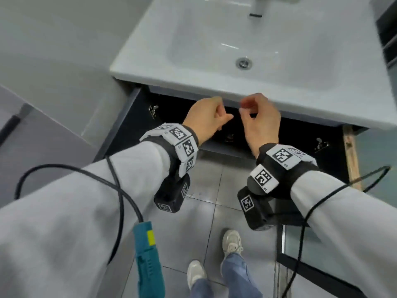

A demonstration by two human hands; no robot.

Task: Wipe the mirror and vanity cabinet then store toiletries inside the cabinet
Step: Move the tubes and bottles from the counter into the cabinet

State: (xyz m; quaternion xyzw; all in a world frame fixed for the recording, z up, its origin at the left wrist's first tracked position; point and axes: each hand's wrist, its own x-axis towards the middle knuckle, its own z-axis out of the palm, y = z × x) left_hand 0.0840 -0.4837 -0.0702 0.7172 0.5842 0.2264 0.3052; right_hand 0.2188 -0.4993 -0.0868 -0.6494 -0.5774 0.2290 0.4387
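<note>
The dark vanity cabinet (300, 134) under the white basin (193, 80) stands with both doors swung wide; its inside is black and I cannot make out anything stored there. My left hand (206, 117) and my right hand (261, 119) hover side by side in front of the cabinet opening, just below the basin's front edge. Both have loosely curled fingers and hold nothing. No cloth, mirror or toiletries show in this view.
The left cabinet door (126, 125) juts out at the left, the right door (352, 155) at the right edge-on. A drain (243, 62) and faucet (256, 7) sit in the basin. Grey floor tiles (206, 186), my shoes (232, 241), cables and a teal tag (148, 254) lie below.
</note>
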